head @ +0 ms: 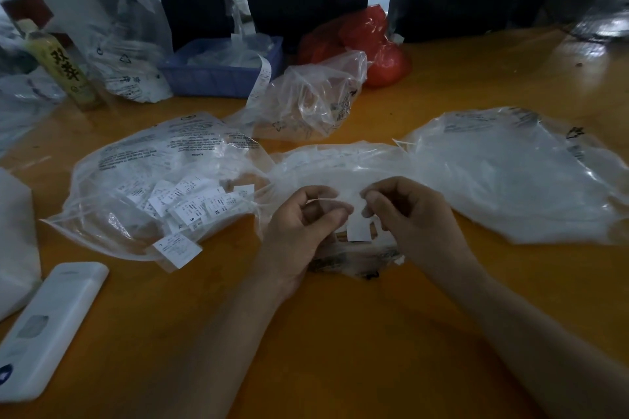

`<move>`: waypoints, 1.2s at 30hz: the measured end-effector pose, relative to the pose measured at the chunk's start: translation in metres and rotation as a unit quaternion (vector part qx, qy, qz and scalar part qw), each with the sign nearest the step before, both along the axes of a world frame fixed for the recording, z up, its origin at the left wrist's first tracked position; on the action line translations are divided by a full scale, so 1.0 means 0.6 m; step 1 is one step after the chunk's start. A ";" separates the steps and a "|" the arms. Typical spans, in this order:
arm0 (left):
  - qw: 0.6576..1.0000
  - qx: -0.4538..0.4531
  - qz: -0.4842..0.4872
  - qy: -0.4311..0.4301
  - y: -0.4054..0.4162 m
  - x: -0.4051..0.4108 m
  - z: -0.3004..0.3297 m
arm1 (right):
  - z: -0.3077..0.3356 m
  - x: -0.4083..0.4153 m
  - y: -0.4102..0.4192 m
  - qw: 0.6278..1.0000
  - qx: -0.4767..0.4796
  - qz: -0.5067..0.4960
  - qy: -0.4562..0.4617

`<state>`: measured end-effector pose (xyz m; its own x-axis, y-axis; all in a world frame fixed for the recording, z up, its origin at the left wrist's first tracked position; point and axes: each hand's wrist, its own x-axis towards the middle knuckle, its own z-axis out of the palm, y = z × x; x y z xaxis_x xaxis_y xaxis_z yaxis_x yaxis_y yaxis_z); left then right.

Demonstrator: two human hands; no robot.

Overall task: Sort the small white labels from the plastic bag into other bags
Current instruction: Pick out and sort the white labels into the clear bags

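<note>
Both hands meet over a crumpled clear plastic bag [354,167] at the middle of the orange table [340,333]. My left hand [299,224] has its fingers curled round thin white labels. My right hand [408,211] pinches a small white label [358,230] that hangs down between the two hands. To the left lies an open clear bag [153,160] with several printed white labels [190,204] inside, one label [177,248] at its mouth. A flat clear bag [510,173] lies to the right.
A white remote-like device [47,326] lies at the front left. At the back stand a blue basket [221,68], a yellow bottle [59,68], a red bag [367,41], another clear bag [313,99] and a label strip [260,82]. Dark curtains hang behind.
</note>
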<state>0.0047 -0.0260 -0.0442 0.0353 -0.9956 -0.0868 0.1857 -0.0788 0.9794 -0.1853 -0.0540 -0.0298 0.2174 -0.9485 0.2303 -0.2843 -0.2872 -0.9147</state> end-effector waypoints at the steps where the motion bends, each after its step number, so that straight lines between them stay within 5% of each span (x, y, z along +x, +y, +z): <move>1: 1.000 0.000 -0.008 -0.022 0.001 0.000 -0.001 | -0.001 0.000 0.000 0.999 -0.022 -0.007 0.039; 6: 0.995 0.002 0.034 -0.089 0.002 -0.004 -0.002 | -0.008 0.004 -0.004 0.984 -0.072 -0.009 0.161; 13: 0.992 0.030 0.073 0.103 -0.002 0.003 0.005 | -0.028 0.001 -0.021 0.903 -0.090 0.041 0.418; 21: 0.982 0.031 0.077 0.169 -0.009 0.002 0.002 | -0.028 0.005 -0.017 0.885 -0.124 0.039 0.447; 23: 0.983 0.027 0.074 0.167 -0.009 0.002 0.000 | -0.026 0.007 -0.016 0.902 -0.131 0.032 0.409; 28: 0.983 0.019 0.070 0.168 -0.009 0.003 0.000 | -0.007 -0.001 -0.018 0.983 -0.053 -0.091 0.153; 36: 0.982 0.031 0.064 0.174 -0.009 0.002 0.003 | -0.003 -0.017 -0.023 0.990 0.066 -0.055 -0.114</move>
